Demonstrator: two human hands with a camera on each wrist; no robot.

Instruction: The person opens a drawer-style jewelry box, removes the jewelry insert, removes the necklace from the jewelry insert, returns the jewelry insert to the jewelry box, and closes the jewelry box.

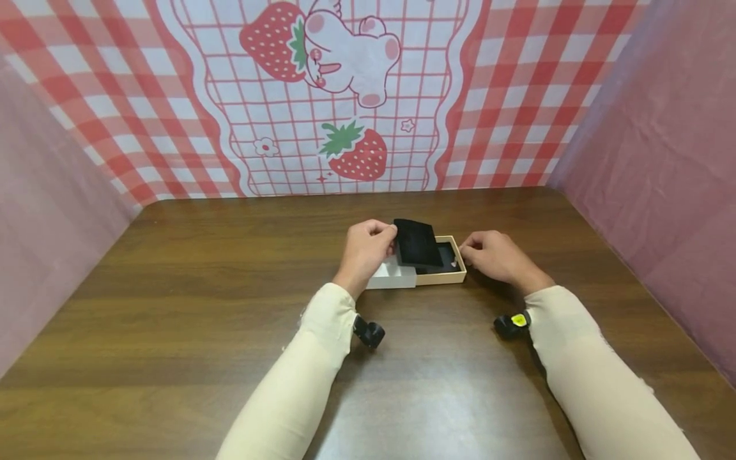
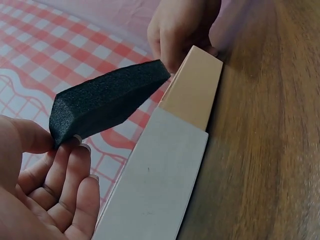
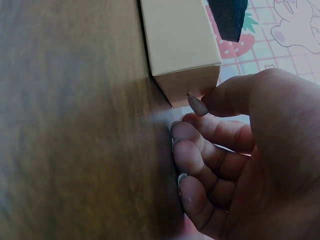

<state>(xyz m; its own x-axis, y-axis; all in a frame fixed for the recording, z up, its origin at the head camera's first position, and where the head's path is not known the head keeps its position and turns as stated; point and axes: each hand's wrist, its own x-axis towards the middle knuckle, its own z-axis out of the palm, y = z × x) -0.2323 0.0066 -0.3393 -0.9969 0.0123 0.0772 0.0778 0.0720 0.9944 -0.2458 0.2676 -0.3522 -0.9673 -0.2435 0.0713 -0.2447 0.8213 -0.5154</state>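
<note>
My left hand [image 1: 368, 248] pinches the near-left corner of a thick black foam pad [image 1: 418, 244] between thumb and fingers. The pad is raised at a tilt over a shallow drawer-style box. Its cream tray [image 1: 439, 278] sticks out to the right from a white sleeve [image 1: 393, 276]. Inside the tray is a dark lining [image 1: 444, 266] with a small pale item [image 1: 454, 262] near the right end, too small to identify. At that end is my right hand [image 1: 493, 257], fingers loosely curled. In the right wrist view its thumb [image 3: 227, 97] lies against the tray's end face.
The box lies on a brown wood-grain table [image 1: 230, 319]. Behind it hangs a red-and-white checked cloth [image 1: 506, 96] with strawberry prints. Pink cloth walls [image 1: 661, 160] close in both sides. Each wrist carries a small black camera [image 1: 369, 332].
</note>
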